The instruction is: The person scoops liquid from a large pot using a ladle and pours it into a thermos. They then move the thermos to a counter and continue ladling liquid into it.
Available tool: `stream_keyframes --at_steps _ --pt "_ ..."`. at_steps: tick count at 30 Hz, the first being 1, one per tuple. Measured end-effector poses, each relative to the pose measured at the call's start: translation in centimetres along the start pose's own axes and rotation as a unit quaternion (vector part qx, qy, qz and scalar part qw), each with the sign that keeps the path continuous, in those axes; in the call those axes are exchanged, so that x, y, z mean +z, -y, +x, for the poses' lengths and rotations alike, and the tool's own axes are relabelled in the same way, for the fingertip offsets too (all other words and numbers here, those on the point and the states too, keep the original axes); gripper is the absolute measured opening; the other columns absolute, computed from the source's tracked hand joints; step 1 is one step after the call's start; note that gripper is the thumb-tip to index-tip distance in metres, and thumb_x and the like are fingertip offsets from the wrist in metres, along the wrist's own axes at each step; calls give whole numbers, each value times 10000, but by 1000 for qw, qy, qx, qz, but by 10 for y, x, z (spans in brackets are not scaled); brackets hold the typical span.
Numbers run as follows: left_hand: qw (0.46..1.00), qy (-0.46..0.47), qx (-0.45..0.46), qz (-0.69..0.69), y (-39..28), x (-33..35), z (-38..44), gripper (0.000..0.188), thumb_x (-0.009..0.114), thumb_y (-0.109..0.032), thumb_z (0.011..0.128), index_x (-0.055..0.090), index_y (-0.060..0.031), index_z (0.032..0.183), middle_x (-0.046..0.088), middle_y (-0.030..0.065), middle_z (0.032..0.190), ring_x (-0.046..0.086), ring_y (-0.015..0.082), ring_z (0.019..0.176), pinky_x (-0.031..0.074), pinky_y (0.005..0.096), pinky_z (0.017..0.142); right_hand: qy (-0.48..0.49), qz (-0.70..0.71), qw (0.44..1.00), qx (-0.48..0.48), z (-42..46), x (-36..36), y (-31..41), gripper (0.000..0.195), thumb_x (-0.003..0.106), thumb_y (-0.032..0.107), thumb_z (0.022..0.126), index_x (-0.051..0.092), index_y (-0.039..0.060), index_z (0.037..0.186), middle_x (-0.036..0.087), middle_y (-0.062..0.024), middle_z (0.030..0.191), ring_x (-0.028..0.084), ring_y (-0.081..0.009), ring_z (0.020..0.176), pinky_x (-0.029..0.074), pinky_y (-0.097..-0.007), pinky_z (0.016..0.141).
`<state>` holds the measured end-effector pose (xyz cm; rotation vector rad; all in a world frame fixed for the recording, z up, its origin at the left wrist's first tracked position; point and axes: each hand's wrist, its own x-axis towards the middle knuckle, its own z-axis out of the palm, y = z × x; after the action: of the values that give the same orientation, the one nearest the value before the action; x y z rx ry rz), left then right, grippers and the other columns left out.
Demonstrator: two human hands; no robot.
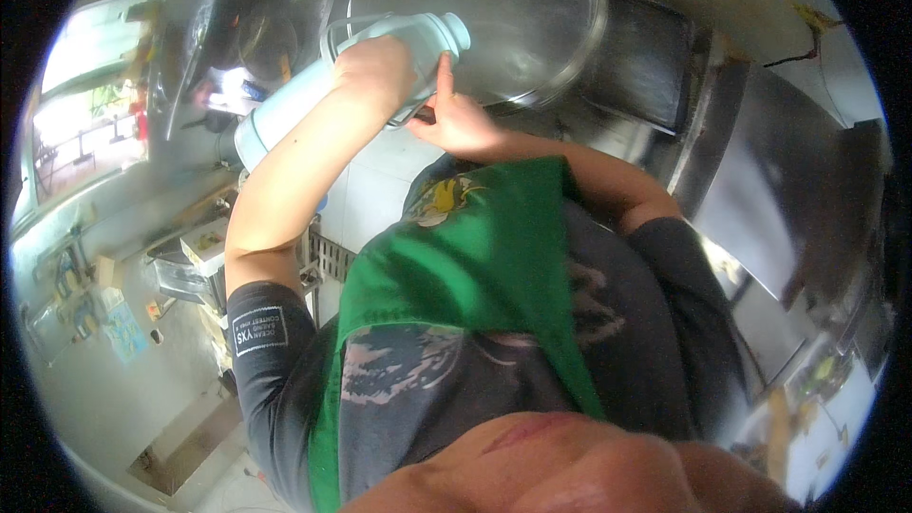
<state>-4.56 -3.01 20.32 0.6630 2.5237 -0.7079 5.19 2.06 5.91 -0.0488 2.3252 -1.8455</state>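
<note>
A pale blue thermos flask (285, 103) is tilted, with its mouth (456, 30) towards the upper right, at the near side of a large round steel pan (499, 21). My left hand (377, 71) is closed on the upper part of the flask; its fingertips are mostly hidden. From the other side my right hand (456, 114) holds the flask near its shoulder. Its forefinger is stretched out against the flask, and the thumb is by the lower end of the handle loop (407, 117). No stream is visible at the mouth.
A dark square pan or panel (641, 60) stands right of the steel pan. Farther right is a steel surface (748, 185). Cluttered shelving with a white box (206, 242) is at left, below a bright window (92, 100). I wear a green apron (463, 249).
</note>
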Motion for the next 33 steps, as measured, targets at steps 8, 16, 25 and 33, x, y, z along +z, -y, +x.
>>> stream_keyframes --at_steps 8,16,25,33 --pt "999 4 21 35 -26 -11 2 231 624 -234 801 701 -35 892 691 136 877 684 259 830 548 339 695 -19 20 1000 3 -6 -10 -9 1118 636 366 806 -216 -148 1317 615 -312 850 627 -439 751 516 -438 695" --pt "998 20 35 42 -50 -13 9 261 670 -266 777 699 -27 880 680 158 859 674 288 827 541 367 711 -38 21 999 0 -16 -20 -21 1094 632 259 805 -253 -141 1309 648 -197 870 651 -318 747 513 -324 703" --pt "999 13 34 33 -47 2 8 270 666 -266 782 695 -24 898 676 170 897 671 292 850 540 374 723 -20 20 999 19 -17 -12 -28 1094 622 303 788 -225 -164 1300 614 -284 752 622 -425 695 512 -445 668" --pt "999 22 38 -8 -19 15 -1 312 663 -297 789 686 -13 914 671 176 910 661 306 877 529 381 752 -40 -16 999 -14 -13 10 -25 1093 639 314 782 -187 -171 1311 608 -264 690 611 -417 621 505 -443 617"
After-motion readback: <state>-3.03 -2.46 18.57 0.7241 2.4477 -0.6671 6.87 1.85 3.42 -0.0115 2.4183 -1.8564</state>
